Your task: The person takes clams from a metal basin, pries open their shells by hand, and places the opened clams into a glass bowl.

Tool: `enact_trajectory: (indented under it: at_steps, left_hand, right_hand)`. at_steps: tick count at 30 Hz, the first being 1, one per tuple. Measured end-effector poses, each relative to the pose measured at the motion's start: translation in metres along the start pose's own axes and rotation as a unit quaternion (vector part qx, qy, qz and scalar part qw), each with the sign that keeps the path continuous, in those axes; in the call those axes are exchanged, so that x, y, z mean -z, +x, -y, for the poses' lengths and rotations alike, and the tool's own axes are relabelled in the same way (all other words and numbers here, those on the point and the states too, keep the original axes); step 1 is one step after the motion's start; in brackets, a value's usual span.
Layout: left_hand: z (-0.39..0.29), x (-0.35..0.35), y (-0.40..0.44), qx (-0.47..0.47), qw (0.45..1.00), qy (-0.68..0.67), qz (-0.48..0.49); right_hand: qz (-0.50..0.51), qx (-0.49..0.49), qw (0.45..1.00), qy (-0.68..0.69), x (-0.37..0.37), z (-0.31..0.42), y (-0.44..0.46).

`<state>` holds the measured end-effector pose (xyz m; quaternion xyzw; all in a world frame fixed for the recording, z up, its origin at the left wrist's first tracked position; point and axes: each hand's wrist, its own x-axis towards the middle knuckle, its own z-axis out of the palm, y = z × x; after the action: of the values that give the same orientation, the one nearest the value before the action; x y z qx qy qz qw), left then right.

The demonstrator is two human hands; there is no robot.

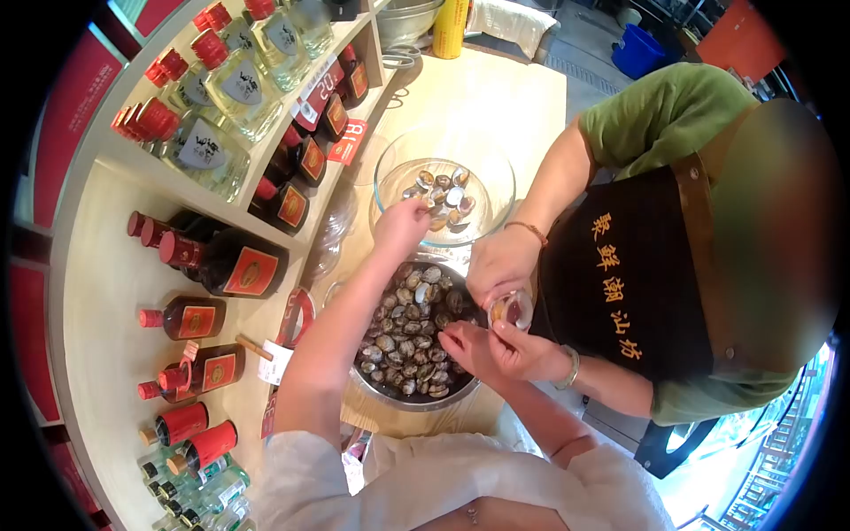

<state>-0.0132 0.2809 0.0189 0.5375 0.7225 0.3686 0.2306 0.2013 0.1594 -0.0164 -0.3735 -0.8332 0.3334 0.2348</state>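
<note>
My left hand [404, 226] is over the near left rim of a clear glass bowl [506, 190], its fingers pressed together beside several opened clams [443, 190]; what they hold, if anything, is too small to tell. Below it stands a round metal basin [416, 404] filled with dark ribbed clams [409, 341]. At the right side of this basin is my right hand [469, 347], with its fingers bent over the clams. Whether it grips one cannot be made out.
A co-worker in a black apron [620, 265] stands at the right, holding a small clear cup [510, 310] close to my right hand. Shelves [106, 203] with many bottles [239, 265] line the left. A yellow can [450, 31] and a metal bowl [409, 19] stand at the back.
</note>
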Motion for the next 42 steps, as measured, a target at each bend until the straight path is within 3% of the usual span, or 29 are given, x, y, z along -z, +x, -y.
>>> enact_trajectory:
  at_steps: [2,3,4,5,7,8,10,13,15,17,18,20,21,24,29,35,42]
  left_hand:
    - [-0.005,-0.020,0.028,-0.013,0.980,0.173,0.094]
    - [-0.001,-0.029,0.039,-0.012,0.981,0.171,0.095]
    - [0.003,-0.039,0.047,-0.033,0.957,0.240,0.157]
    - [0.008,-0.050,0.051,-0.053,0.925,0.307,0.219]
    - [0.012,-0.063,0.053,-0.052,0.924,0.303,0.225]
    - [0.013,-0.067,0.054,-0.065,0.912,0.327,0.240]
    - [0.010,-0.070,0.054,-0.077,0.896,0.350,0.260]
    - [0.008,-0.072,0.053,-0.086,0.888,0.374,0.253]
    - [0.009,-0.070,0.051,-0.158,0.877,0.392,0.228]
    - [0.000,-0.064,0.050,-0.170,0.868,0.403,0.237]
    - [0.000,-0.064,0.052,-0.176,0.858,0.410,0.254]
    - [-0.002,-0.059,0.051,-0.179,0.849,0.416,0.270]
    - [-0.004,-0.057,0.050,-0.172,0.854,0.407,0.276]
    - [-0.004,-0.056,0.050,-0.136,0.868,0.386,0.282]
    - [-0.002,-0.060,0.055,-0.111,0.887,0.370,0.251]
    - [0.004,-0.071,0.056,-0.130,0.871,0.380,0.283]
    - [0.005,-0.081,0.057,-0.107,0.905,0.346,0.222]
  right_hand:
    - [-0.007,0.111,0.979,-0.171,0.005,-0.010,-0.001]
    - [-0.024,0.164,0.953,-0.252,0.009,-0.013,0.000]
    - [-0.066,0.220,0.917,-0.325,0.016,-0.014,0.002]
    - [-0.092,0.247,0.907,-0.327,0.017,-0.019,0.000]
    - [-0.145,0.299,0.882,-0.333,0.025,-0.023,0.003]
    - [-0.092,0.371,0.723,-0.575,0.044,-0.020,-0.004]
    - [-0.027,0.408,0.502,-0.762,0.061,-0.003,0.006]
    - [0.000,0.385,0.537,-0.750,0.060,-0.005,0.005]
    - [0.007,0.414,0.522,-0.745,0.058,-0.012,0.004]
    - [0.011,0.424,0.497,-0.757,0.038,-0.027,0.001]
    - [-0.036,0.429,0.608,-0.667,0.020,-0.047,-0.004]
    - [-0.080,0.425,0.706,-0.561,0.010,-0.058,-0.004]
    - [-0.061,0.410,0.747,-0.519,0.007,-0.059,-0.002]
    - [-0.040,0.391,0.795,-0.461,-0.009,-0.066,-0.005]
    - [-0.035,0.384,0.807,-0.447,0.007,-0.060,-0.005]
    - [-0.033,0.383,0.793,-0.473,0.051,-0.038,0.001]
    - [-0.023,0.369,0.792,-0.487,0.092,-0.021,0.002]
